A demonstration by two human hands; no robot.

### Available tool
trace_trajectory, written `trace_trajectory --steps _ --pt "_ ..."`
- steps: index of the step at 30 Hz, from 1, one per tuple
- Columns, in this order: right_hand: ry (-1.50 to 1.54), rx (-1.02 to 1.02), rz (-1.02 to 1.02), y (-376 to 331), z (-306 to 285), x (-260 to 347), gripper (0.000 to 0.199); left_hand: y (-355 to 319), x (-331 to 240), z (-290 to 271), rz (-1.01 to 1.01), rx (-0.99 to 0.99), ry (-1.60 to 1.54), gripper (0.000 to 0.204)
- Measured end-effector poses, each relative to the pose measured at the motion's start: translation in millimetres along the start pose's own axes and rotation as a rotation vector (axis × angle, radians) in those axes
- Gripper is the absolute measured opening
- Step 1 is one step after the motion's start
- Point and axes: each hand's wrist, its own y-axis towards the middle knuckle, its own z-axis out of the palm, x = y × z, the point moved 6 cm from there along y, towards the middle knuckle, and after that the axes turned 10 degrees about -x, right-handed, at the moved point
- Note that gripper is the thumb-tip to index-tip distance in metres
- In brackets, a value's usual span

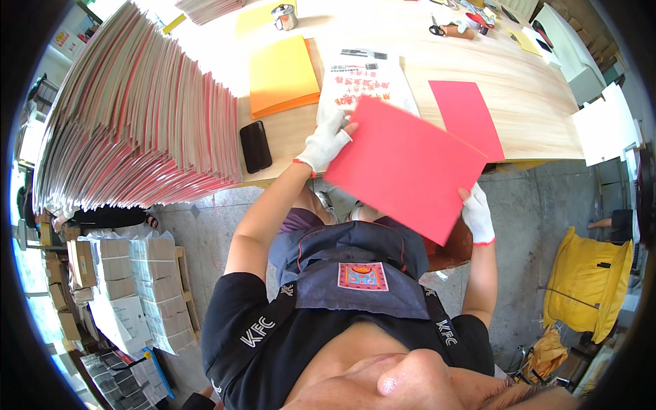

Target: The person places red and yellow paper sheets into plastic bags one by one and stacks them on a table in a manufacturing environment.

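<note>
A red rectangular sheet or folder is held up, tilted, over my lap and the table's front edge. My left hand, in a white glove with bare fingertips, grips its upper left side. At its lower right edge my right hand, gloved the same way, is closed on it with the thumb on top. Another flat red sheet lies on the table to the right. Behind the held piece is a white printed plastic bag, partly covered. A stack of orange-yellow sheets lies left of the bag.
A tall, leaning pile of many sheets fills the table's left side, beside a black phone. A metal cup and scissors stand farther back. Bundled paper stacks and a yellow sack cart occupy the floor.
</note>
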Motion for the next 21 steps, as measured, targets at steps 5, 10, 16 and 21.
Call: trace_trajectory --steps 5,10,16,21 --pt "0.216 -0.119 0.372 -57 -26 -33 0.057 -6 31 33 0.520 0.010 0.793 0.039" --pt "0.346 -0.224 0.431 -77 -17 -51 0.059 4 42 36 0.552 0.006 0.807 0.038" --pt "0.337 -0.191 0.472 -83 -25 -64 0.054 -2 42 34 0.568 -0.083 0.730 0.032" --pt "0.453 -0.274 0.378 -85 -23 -66 0.046 -7 53 17 0.593 -0.128 0.575 0.027"
